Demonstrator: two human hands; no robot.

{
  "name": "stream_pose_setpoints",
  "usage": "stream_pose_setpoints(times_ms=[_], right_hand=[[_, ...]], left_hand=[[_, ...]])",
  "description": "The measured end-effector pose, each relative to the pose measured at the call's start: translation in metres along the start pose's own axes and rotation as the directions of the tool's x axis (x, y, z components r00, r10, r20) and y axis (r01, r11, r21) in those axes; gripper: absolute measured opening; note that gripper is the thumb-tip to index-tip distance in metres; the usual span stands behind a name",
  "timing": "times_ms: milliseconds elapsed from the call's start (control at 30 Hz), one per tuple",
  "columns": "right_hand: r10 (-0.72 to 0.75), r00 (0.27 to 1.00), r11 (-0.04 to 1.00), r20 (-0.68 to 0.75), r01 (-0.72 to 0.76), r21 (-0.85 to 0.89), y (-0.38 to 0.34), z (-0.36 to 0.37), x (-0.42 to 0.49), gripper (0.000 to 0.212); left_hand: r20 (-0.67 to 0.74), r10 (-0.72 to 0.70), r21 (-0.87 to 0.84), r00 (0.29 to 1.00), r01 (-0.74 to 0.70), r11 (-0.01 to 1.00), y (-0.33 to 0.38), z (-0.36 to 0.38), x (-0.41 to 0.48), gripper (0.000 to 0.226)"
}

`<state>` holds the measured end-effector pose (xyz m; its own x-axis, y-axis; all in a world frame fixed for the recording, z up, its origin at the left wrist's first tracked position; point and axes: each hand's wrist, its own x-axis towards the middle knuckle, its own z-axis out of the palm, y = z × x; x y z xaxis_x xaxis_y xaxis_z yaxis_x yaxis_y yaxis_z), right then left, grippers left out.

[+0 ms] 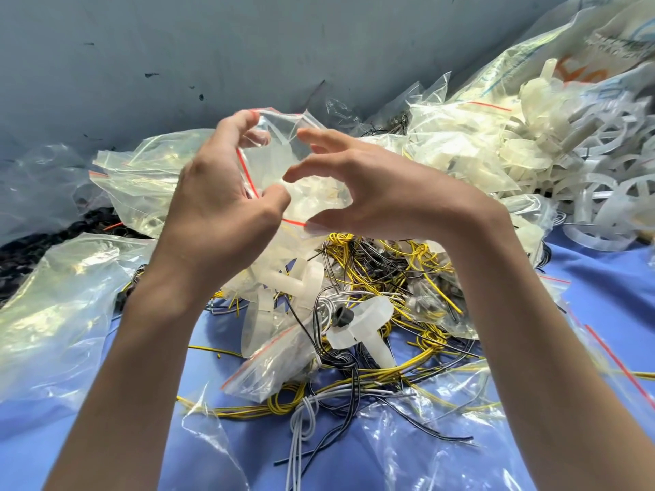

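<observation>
My L hand pinches clear zip bag over wire pile; R hand spread wide, thumb touching bag's near edge.

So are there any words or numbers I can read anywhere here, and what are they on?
On the printed sack at the top right: orange letters and teal writing, all too blurred to read.
On the clear zip bag in the hands: only a red strip, no writing.
Nothing else shows words or numbers.
</observation>
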<state>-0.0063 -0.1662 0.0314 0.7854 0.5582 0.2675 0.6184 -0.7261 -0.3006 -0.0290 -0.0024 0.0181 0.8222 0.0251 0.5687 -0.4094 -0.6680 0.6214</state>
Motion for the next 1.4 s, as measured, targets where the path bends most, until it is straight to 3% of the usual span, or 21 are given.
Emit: stream_pose_setpoints(times_ms=[100,200,300,433,567,633,700,800,900,1000,1100,1200,1333,1400], right_hand=[[-0.017,1.000,1.000,-0.018,0.017,0.014,0.001,-0.004,-0.003,0.052],[-0.028,0.976,0.979,-0.217,0.071,0.193,0.004,-0.011,-0.005,0.028],[0.027,0.914,0.979,-0.405,0.058,0.197,0.015,-0.018,-0.007,0.016],[0.137,0.932,0.986,-0.334,-0.096,0.137,0.032,-0.016,-0.008,0.011],[0.233,0.844,0.969,-0.484,-0.157,0.193,0.037,-0.002,0.002,0.009],[0.276,0.859,0.956,-0.430,-0.200,0.215,0.039,0.001,0.005,0.006],[0.298,0.928,0.950,-0.223,-0.265,0.167,0.045,0.004,0.004,0.005],[0.252,0.964,0.967,0.080,-0.254,0.013,0.047,0.010,0.002,0.028],[0.297,0.908,0.955,0.297,-0.273,-0.119,0.046,0.021,0.003,0.052],[0.355,0.843,0.931,0.405,-0.278,-0.236,0.049,0.031,0.005,0.072],[0.352,0.836,0.935,0.421,-0.292,-0.203,0.054,0.036,0.007,0.077],[0.334,0.851,0.942,0.406,-0.296,-0.156,0.055,0.037,0.009,0.065],[0.250,0.950,0.963,0.185,-0.223,-0.155,0.053,0.026,0.006,0.026],[0.177,0.984,0.981,0.012,-0.175,-0.083,0.052,0.018,0.005,0.019]], left_hand=[[0.003,0.017,0.012,1.000,-0.017,1.000,0.000,0.002,0.000,0.069],[-0.040,-0.004,0.015,0.999,0.005,1.000,-0.006,-0.003,0.003,0.069],[-0.089,-0.037,0.033,0.995,0.040,0.999,-0.013,-0.010,0.008,0.071],[-0.101,-0.046,0.037,0.994,0.050,0.998,-0.014,-0.013,0.010,0.071],[-0.100,-0.057,0.044,0.993,0.061,0.997,-0.014,-0.014,0.008,0.071],[-0.102,-0.064,0.058,0.993,0.070,0.996,-0.014,-0.015,0.008,0.071],[-0.089,-0.062,0.065,0.994,0.068,0.996,-0.014,-0.015,0.008,0.071],[-0.071,-0.061,0.064,0.996,0.065,0.996,-0.013,-0.014,0.009,0.071],[-0.051,-0.055,0.075,0.997,0.059,0.995,-0.013,-0.012,0.008,0.071],[-0.033,-0.046,0.071,0.998,0.048,0.996,-0.013,-0.010,0.007,0.071],[-0.024,-0.043,0.080,0.999,0.045,0.996,-0.013,-0.009,0.007,0.072],[-0.017,-0.045,0.087,0.999,0.046,0.995,-0.013,-0.009,0.006,0.072],[0.011,-0.035,0.098,0.999,0.034,0.995,-0.011,-0.008,0.005,0.072],[0.028,-0.035,0.102,0.999,0.032,0.994,-0.010,-0.008,0.005,0.072]])
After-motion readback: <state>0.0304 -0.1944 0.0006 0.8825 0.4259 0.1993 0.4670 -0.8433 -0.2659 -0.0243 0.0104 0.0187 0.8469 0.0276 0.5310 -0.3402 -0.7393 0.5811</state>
